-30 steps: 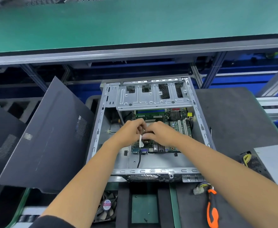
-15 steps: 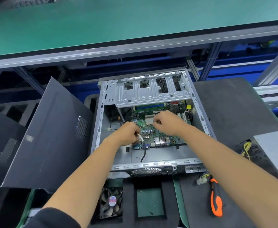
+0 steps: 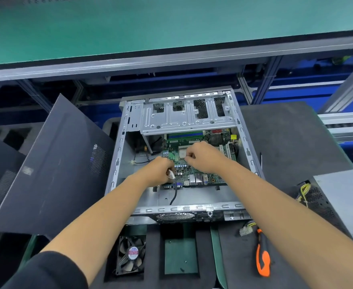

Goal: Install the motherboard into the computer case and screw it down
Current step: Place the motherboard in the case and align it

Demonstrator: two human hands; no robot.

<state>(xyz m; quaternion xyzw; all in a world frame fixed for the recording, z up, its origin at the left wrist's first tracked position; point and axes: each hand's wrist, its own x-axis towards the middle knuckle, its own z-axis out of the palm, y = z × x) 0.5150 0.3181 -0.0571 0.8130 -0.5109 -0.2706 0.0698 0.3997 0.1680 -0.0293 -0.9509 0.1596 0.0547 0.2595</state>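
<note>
Pinching a white connector (image 3: 172,174), left hand (image 3: 158,172) nears case (image 3: 117,163) wall; right hand (image 3: 202,157) curled over motherboard (image 3: 200,176)

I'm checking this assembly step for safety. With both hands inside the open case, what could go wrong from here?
The left hand grips a white connector on a black cable lying across the green motherboard; a tug might strain its components. The right hand, fingers curled, hovers by the square processor socket and could knock it. The orange-handled screwdriver lies outside the grey metal case, so the board may shift.
</note>
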